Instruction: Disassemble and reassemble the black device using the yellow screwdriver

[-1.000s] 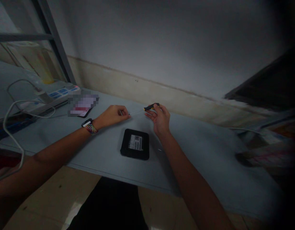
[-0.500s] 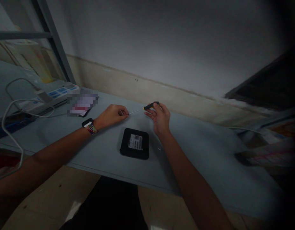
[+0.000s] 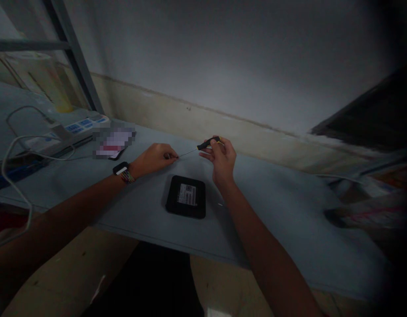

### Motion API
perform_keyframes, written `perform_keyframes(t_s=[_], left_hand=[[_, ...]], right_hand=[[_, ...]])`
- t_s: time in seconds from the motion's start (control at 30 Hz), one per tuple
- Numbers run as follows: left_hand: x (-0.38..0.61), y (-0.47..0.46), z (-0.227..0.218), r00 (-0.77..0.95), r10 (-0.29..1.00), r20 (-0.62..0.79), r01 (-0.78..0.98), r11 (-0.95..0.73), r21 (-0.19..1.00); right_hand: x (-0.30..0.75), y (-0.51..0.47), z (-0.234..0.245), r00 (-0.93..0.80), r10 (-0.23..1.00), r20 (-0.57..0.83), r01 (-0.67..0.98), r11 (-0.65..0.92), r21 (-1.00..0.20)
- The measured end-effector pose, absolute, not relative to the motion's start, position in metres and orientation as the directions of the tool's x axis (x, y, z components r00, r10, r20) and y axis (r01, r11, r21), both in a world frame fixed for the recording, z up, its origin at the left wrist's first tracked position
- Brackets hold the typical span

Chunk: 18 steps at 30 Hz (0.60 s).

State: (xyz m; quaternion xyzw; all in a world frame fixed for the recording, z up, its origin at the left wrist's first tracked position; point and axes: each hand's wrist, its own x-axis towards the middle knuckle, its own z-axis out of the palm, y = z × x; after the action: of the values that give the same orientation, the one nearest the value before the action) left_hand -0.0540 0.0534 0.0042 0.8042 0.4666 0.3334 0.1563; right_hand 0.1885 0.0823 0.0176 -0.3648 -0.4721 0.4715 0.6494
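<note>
My right hand grips the black and yellow handle of a screwdriver, whose thin metal shaft points left and slightly down. At the shaft's tip, the thumb and fingers of my left hand are pinched together. Whatever sits between them is too small to make out. Below both hands, a flat black square box with rounded corners lies on the table, a white printed label on its upper face. A watch with a patterned strap is on my left wrist.
The grey-blue table meets a wall at the back. To the left lie a phone-like item with a blurred face, a power strip and a white cable. A plastic pitcher stands behind. Bagged items lie at the right.
The screwdriver and my right hand have shifted very slightly, with the handle's end a little higher. My left hand keeps its pinch at the tip, and the black box stays put.
</note>
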Motion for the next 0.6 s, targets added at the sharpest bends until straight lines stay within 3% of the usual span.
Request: perform_keyframes(t_s=[0.37, 0.6], left_hand=[[-0.054, 0.055, 0.001, 0.352, 0.852, 0.387, 0.639, -0.521, 0.566], [-0.053, 0.047, 0.014, 0.263, 0.897, 0.354, 0.641, -0.437, 0.631]], right_hand=[[0.182, 0.065, 0.033, 0.054, 0.924, 0.378, -0.211, 0.381, -0.9], [0.185, 0.065, 0.039, 0.072, 0.93, 0.36, -0.233, 0.366, -0.901]])
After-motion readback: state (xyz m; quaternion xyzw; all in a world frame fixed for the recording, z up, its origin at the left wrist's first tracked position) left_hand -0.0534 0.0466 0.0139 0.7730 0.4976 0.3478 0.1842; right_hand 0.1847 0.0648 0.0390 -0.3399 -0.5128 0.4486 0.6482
